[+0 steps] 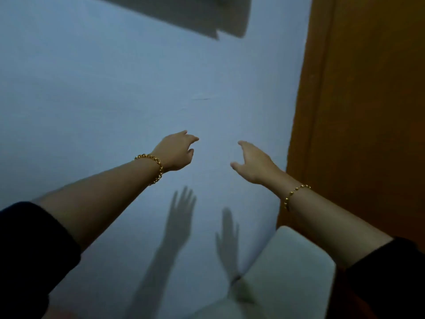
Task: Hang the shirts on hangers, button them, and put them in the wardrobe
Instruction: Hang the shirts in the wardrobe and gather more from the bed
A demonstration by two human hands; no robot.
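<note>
Both of my arms reach out in front of a pale blue wall (pixel 115 88). My left hand (pixel 177 151) is held up with relaxed fingers and holds nothing. My right hand (pixel 255 163) is a little to its right, fingers spread loosely, also holding nothing. A gold bracelet sits on each wrist and dark sleeves cover my upper arms. No shirt, hanger or wardrobe interior is in view. The shadows of both hands fall on the wall below them.
A brown wooden panel (pixel 368 100), a door or a wardrobe side, fills the right edge. A white padded object (pixel 287 272) stands at the lower right against the wall. A dark shadow of something overhead lies across the top of the wall.
</note>
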